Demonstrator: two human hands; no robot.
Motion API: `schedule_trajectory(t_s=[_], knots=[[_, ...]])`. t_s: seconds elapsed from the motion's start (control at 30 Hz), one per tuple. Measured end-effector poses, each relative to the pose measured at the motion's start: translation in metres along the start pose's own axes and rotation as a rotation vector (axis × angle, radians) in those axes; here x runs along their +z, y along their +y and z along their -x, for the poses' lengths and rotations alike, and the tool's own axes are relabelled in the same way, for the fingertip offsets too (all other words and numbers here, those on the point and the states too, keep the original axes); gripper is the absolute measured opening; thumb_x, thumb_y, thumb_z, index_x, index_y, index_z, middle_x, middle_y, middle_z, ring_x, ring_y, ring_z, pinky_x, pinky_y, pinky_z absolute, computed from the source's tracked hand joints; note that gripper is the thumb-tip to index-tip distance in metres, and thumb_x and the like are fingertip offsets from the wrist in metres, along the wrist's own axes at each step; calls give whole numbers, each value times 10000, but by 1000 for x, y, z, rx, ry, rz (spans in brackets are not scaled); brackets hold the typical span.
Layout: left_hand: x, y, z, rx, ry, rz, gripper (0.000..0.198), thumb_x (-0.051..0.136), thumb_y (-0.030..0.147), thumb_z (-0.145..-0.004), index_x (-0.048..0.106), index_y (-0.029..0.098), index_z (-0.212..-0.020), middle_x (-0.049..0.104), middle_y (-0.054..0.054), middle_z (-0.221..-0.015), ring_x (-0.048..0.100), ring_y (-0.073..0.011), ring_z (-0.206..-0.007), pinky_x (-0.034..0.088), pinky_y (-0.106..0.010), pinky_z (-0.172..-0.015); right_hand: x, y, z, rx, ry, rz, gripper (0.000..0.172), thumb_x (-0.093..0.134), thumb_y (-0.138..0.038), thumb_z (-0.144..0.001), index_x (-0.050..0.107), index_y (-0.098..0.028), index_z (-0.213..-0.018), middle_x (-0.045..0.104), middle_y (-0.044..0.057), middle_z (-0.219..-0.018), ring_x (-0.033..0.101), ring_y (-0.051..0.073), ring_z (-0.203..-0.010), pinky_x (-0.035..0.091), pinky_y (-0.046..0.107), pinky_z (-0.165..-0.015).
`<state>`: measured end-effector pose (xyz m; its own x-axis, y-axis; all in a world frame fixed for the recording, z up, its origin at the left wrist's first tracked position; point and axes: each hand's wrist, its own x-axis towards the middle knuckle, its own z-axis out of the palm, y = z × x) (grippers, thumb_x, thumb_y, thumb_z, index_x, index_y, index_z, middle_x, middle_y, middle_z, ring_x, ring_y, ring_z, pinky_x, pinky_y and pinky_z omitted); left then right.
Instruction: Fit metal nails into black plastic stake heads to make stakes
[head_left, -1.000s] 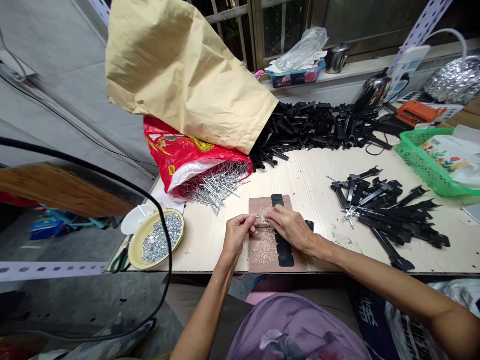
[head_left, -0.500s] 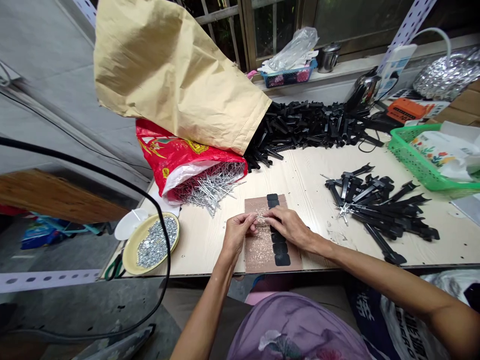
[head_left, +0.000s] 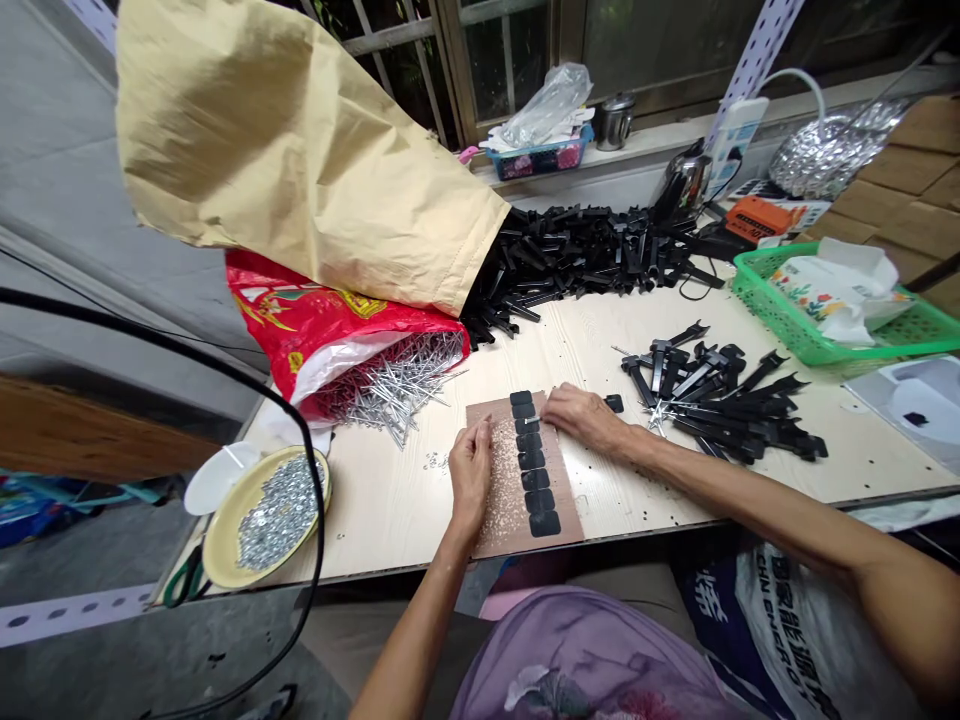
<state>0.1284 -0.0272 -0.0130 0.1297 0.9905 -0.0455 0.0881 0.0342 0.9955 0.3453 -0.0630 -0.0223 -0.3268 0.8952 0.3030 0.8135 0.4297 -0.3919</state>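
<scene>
My right hand (head_left: pixel 579 416) is closed around a black plastic part; its squared end (head_left: pixel 613 403) sticks out on the right. A thin metal pin (head_left: pixel 532 420) projects from the fingertips on the left, over a column of black rounded squares (head_left: pixel 536 478) on a brown board (head_left: pixel 499 515). My left hand (head_left: pixel 470 468) is pinched at the board's left edge, apart from the right; what its fingers hold, if anything, is too small to name. Small metal washers (head_left: pixel 277 510) fill a yellow bowl (head_left: pixel 214 545). Long metal pins (head_left: pixel 394 385) spill from a red bag (head_left: pixel 277 310).
Black plastic parts with pins (head_left: pixel 720 395) lie in a bunch at right. A larger black heap (head_left: pixel 585 250) spreads from a tan sack (head_left: pixel 315 160). A green basket (head_left: pixel 795 335) stands far right. A black cable (head_left: pixel 319 500) hangs across the left side; scissors (head_left: pixel 184 580) lie beneath the bowl.
My hands have parted: the right moved away from the left, with the black part and pin still in it. The whole view has shifted, so the scene sits further left.
</scene>
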Motion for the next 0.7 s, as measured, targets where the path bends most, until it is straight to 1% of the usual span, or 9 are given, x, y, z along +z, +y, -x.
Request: schedule_trajectory(t_s=[0.13, 0.2, 0.3, 0.33, 0.43, 0.47, 0.5, 0.6, 0.7], knots=[[4, -4, 1, 141, 67, -150, 273, 539, 406, -838, 698, 202, -925, 668, -64, -963, 563, -212, -1029, 399, -324, -923, -3, -11, 9, -337, -164, -35, 324, 314, -190, -969, 628, -182, -889, 594, 23, -814, 492, 138, -764, 444, 289, -658], [4, -6, 2, 151, 72, -165, 276, 523, 396, -850, 694, 202, -944, 663, -71, -1041, 560, -211, -1054, 381, -327, -950, -9, -8, 4, -305, -138, -32, 317, 316, -196, -968, 623, -179, -890, 592, 25, -820, 492, 140, -766, 450, 298, -662], [4, -7, 3, 166, 92, -179, 272, 509, 386, -860, 694, 201, -936, 651, -78, -1100, 556, -208, -1079, 369, -317, -964, -12, -3, -2, -110, -23, -52, 323, 327, -224, -964, 616, -167, -832, 580, 30, -765, 492, 139, -739, 455, 289, -624], [4, -7, 4, 163, 95, -189, 274, 504, 384, -863, 692, 201, -943, 653, -77, -1092, 561, -206, -1069, 373, -312, -957, -11, -4, -1, -120, -26, -69, 326, 334, -229, -962, 614, -170, -806, 572, 26, -735, 489, 136, -724, 453, 281, -608], [4, -8, 4, 144, 91, -222, 293, 476, 386, -880, 680, 201, -978, 659, -73, -1055, 570, -202, -1051, 386, -305, -929, -7, -13, 8, -417, -172, -145, 317, 338, -188, -955, 622, -205, -814, 566, -4, -702, 480, 120, -695, 452, 259, -607], [4, -8, 3, 141, 87, -230, 299, 467, 388, -884, 677, 200, -984, 659, -74, -1052, 565, -203, -1060, 385, -305, -927, -8, -15, 8, -461, -195, -159, 323, 329, -179, -955, 626, -210, -831, 570, -6, -712, 480, 118, -695, 451, 255, -606], [4, -8, 3, 143, 84, -237, 304, 459, 391, -887, 675, 198, -981, 657, -75, -1053, 558, -205, -1076, 381, -306, -931, -9, -15, 6, -450, -193, -165, 335, 314, -177, -958, 628, -209, -847, 573, -3, -727, 482, 117, -700, 450, 255, -606], [5, -8, 4, 146, 77, -242, 308, 453, 396, -889, 674, 193, -961, 657, -77, -1039, 547, -209, -1097, 375, -308, -936, -18, -9, -8, -270, -129, -160, 389, 251, -192, -972, 625, -191, -865, 573, 16, -762, 490, 125, -720, 450, 276, -627], [5, -7, 4, 132, 101, -222, 303, 467, 398, -881, 682, 187, -922, 666, -67, -956, 583, -202, -1011, 397, -292, -895, -21, -5, -13, -280, -166, -169, 366, 290, -213, -971, 628, -193, -831, 574, 13, -751, 490, 127, -718, 441, 275, -639]])
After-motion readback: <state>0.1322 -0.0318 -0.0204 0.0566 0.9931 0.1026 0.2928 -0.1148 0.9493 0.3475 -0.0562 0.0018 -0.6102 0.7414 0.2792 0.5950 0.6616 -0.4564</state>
